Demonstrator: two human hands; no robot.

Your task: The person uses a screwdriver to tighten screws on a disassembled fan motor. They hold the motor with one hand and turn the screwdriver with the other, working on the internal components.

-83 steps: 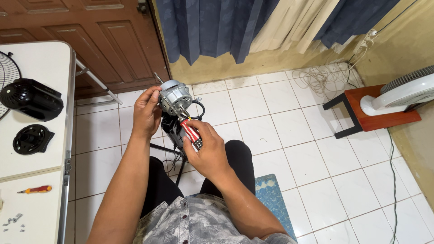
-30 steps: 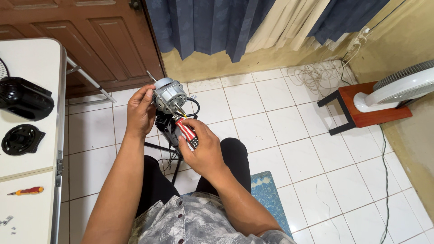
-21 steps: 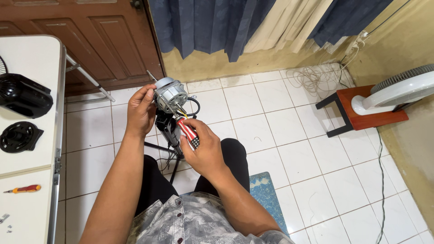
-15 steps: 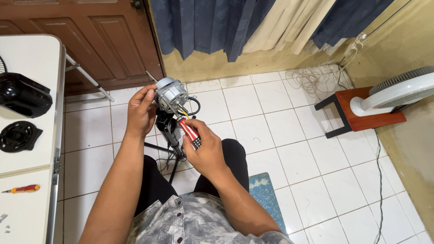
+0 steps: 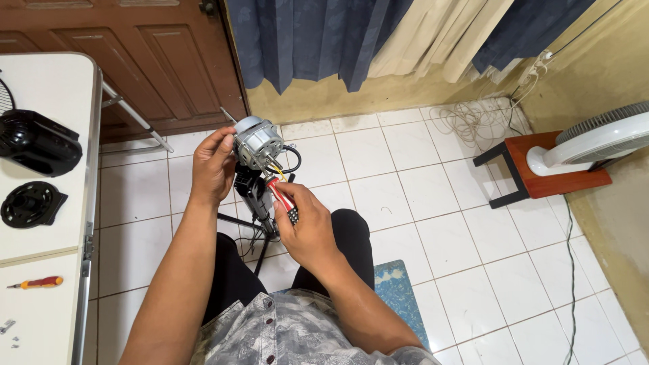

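The right hand (image 5: 307, 226) is gripping a screwdriver (image 5: 280, 199), its shaft pointing up-left into the motor (image 5: 257, 142), which the left hand (image 5: 213, 165) is clasping just above the lap.

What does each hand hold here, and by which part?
The left hand grips the grey fan motor by its side. The right hand holds a red-handled screwdriver by its handle.

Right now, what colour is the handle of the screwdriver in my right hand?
Red with black, possibly some white, seen in the head view: the screwdriver in the right hand.
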